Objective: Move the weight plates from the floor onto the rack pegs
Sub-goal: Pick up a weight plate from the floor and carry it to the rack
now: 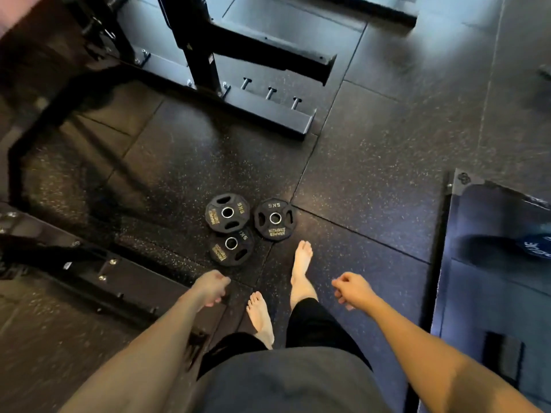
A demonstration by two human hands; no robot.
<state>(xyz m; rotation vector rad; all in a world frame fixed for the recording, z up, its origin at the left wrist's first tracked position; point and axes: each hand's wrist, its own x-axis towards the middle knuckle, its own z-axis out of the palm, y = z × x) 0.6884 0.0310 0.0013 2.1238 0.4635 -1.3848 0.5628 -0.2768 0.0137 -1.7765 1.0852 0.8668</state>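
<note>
1. Three black weight plates lie flat on the speckled rubber floor (372,162), each marked 5KG: the far-left plate (227,212), the right plate (274,219) just beside it, and the near plate (231,245), whose far edge sits under the far-left plate.
2. The right plate lies at a corner where the floor tiles' seams meet (the other two sit left of that seam).
3. A bare right foot (301,268) stands just near the right plate; the left foot (261,315) is behind it.
4. The left hand (210,289) hangs over the floor with its grip loosely curled, holding nothing.
5. The right hand (353,290) does likewise, fingers loosely bent, empty.
6. The black rack (238,49) stands well beyond the plates, with three short pegs (270,93) on its base.
</note>
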